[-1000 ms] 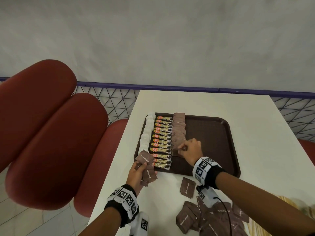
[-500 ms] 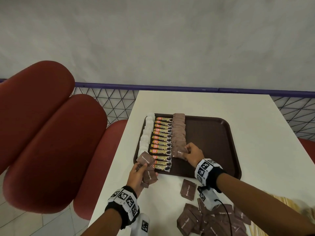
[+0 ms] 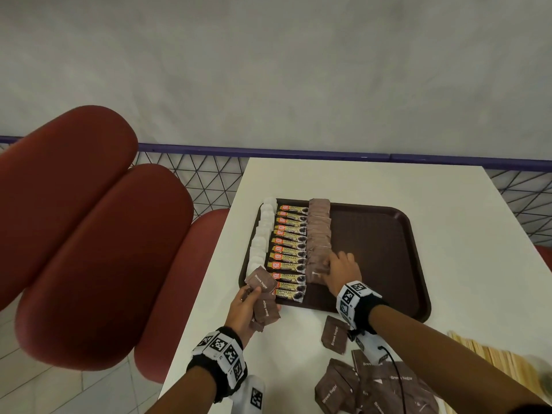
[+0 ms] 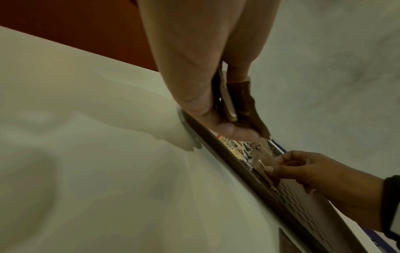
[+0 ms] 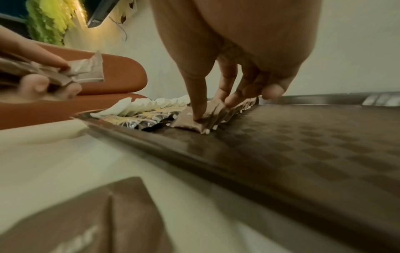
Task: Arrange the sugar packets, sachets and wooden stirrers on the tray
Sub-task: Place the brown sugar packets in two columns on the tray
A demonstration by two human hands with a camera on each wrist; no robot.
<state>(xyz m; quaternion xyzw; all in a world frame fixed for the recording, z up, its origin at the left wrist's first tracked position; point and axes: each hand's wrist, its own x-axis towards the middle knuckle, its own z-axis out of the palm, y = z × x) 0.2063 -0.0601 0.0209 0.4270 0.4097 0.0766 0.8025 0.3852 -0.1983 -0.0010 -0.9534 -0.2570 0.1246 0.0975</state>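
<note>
Head view first: the brown tray [image 3: 388,234] sits on the white table [image 3: 448,204], and its 9 o'clock side already has three neat rows, white packets [image 3: 263,231] at the edge, then coffee sticks [image 3: 289,249], then brown sugar packets [image 3: 319,234]. The right hand [image 3: 343,270] is down at the 6 o'clock end of the brown row, fingers on the newest packet [image 3: 316,274]. The left hand [image 3: 245,309] hovers off the tray's 7 o'clock corner, gripping a small fan of spare packets [image 3: 263,297]. More loose ones [image 3: 373,389] are heaped on the table at 5 o'clock, and wooden stirrers [image 3: 490,354] wait further toward 4 o'clock, not on the tray yet. Left wrist view: thumb and fingers are clamped on that brown bundle [image 4: 242,102] right above the tray rim [image 4: 270,179], and the other hand [image 4: 314,171] looks to be pinching a packet edge. Right wrist view: the fingertips [image 5: 198,116] press the packet [image 5: 194,122] flat onto the row, thumb tucked at its side, so I'd call it held rather than let go. These things look feather-light, thin and crinkly, a bit slick, so I'd grab them by a sealed edge and press flat so they don't slide or fan out.
</note>
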